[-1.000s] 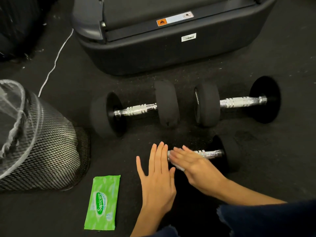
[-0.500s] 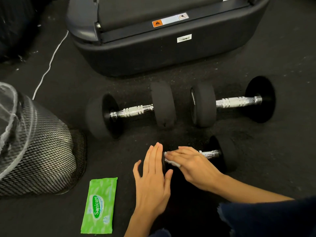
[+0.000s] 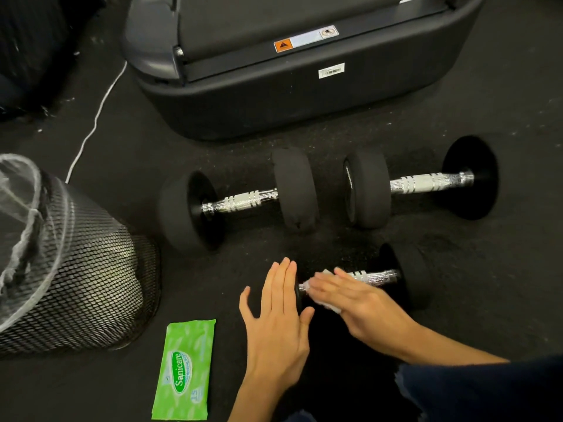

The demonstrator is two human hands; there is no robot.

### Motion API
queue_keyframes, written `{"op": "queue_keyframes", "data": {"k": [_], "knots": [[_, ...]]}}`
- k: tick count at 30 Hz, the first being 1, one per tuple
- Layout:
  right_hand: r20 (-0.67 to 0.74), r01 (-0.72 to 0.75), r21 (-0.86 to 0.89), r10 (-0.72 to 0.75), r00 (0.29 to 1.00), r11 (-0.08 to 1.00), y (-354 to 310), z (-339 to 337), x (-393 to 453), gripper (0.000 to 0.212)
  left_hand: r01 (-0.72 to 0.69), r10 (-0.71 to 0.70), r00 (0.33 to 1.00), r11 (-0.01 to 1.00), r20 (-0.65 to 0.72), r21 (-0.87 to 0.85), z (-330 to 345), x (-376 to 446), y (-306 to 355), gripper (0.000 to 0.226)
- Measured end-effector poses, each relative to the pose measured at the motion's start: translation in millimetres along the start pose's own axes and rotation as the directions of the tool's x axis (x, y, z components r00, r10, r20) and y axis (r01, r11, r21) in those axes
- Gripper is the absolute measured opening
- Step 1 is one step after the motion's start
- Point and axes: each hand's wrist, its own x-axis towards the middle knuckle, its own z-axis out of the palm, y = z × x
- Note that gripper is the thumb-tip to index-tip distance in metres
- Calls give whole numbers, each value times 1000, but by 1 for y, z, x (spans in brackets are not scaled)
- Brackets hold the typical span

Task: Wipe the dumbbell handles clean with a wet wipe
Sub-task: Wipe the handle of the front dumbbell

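Nearest dumbbell [image 3: 393, 277]: lies on the floor [image 3: 502, 300] just ahead of the person, long axis running left to right and tilted slightly up toward the right.
Its handle [image 3: 373, 277]: chrome, bare on the right half, covered on the left half by the wipe and the right hand.
Wet wipe [image 3: 330, 307]: white, wrapped under the right hand; edges peek out above and below the fingers, at the handle's left end.
Right hand [image 3: 350, 295]: its grip lies flat over the wipe, fingers fairly straight and pressing it onto the handle; fingertips point left.
Left hand [image 3: 278, 312]: fingers straight and together, resting on the left weight head, which it largely hides; I judge it steadies the dumbbell against rolling.
Key relation: the unwiped stretch lies to the right of the right hand, along the axis, so the next stroke likely runs rightward.
Other two dumbbells [image 3: 240, 202] [image 3: 423, 181]: farther off, side by side, axes roughly parallel to the near one, untouched.
Wipes packet [image 3: 184, 370]: green, left of the left hand.
Mesh bin [image 3: 61, 269]: far left.
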Motion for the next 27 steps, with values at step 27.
{"op": "queue_keyframes", "data": {"k": [27], "knots": [[50,-62,-34,64,997,997,-4,-2,23,53,33,-29,998,997,52,-73,-3,2,4,64]]}}
